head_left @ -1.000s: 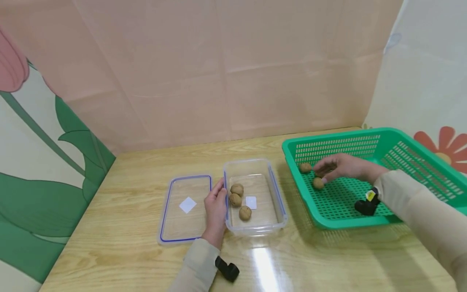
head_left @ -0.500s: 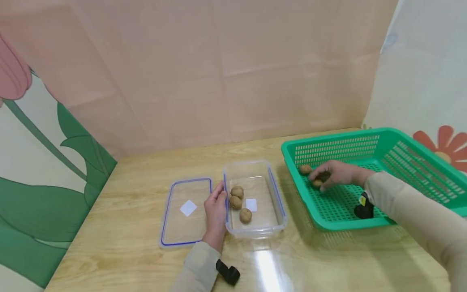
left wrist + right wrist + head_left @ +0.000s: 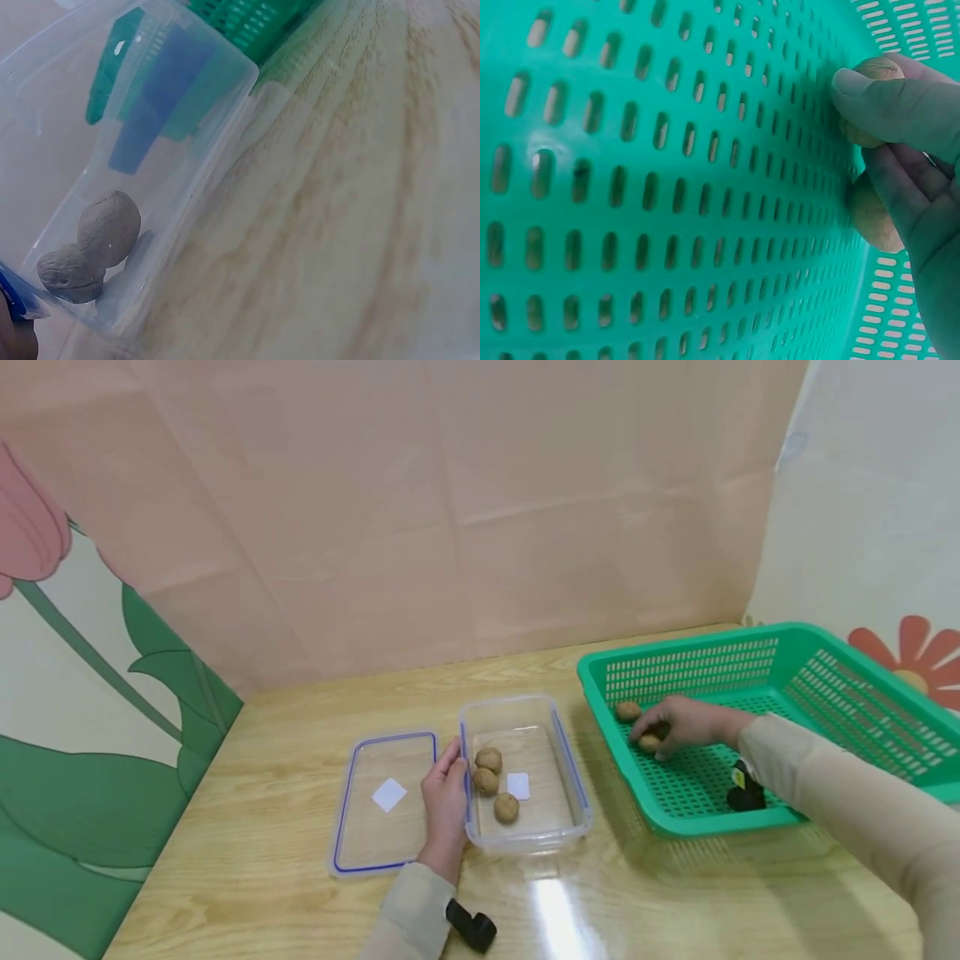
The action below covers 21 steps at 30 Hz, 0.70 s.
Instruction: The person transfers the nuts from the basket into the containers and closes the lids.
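Observation:
In the head view my left hand lies along the left side of a clear plastic food container, fingers fairly straight against its wall and rim. Three walnuts rest inside, beside a white label. Two of these walnuts show through the wall in the left wrist view. My right hand reaches into a green plastic basket. Between thumb and fingers it pinches a walnut, close to the basket's floor. Another walnut sits just beyond it, near the basket's left wall.
A clear lid with a blue seal lies flat on the wooden table, left of the container. Behind the table hangs a pinkish sheet. The basket's raised left wall stands between its walnuts and the container.
My right hand has lowered and moved slightly left, and its fingers have closed on the nearer walnut. My left hand has stayed at the container's side.

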{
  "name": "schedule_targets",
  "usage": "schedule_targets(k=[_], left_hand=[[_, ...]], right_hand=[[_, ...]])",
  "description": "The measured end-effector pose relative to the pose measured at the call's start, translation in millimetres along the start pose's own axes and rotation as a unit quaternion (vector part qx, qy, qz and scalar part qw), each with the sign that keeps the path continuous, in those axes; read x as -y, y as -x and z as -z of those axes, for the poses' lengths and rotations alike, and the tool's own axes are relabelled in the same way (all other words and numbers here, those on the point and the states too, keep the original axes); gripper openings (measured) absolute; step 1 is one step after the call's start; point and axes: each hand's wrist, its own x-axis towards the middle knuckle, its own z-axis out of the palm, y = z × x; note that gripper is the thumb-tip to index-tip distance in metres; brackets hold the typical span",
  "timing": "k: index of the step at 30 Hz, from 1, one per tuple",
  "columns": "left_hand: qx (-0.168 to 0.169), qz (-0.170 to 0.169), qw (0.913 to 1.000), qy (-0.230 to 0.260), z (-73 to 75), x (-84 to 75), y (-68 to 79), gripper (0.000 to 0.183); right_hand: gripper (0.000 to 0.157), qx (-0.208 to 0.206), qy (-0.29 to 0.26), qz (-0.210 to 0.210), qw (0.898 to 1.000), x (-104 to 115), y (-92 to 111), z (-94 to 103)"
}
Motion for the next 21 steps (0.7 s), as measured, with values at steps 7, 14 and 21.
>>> schedule_targets(k=[7, 14, 21], left_hand=[[0.002, -0.001, 1.0000, 0.002, 0.2, 0.7, 0.0, 0.037], [0.003, -0.009, 0.9999, 0.010, -1.6, 1.1, -1.4, 0.036], [-0.001, -0.019, 0.9998, 0.006, -0.7, 0.6, -0.3, 0.036]], right_hand=[[0.038, -0.012, -0.010, -0.021, 1.000, 3, 2, 5.6], [0.043, -0.025, -0.063, -0.046, 0.997, 9, 4, 13.8], [0.050, -0.037, -0.108, -0.059, 0.992, 18, 6, 16.8]])
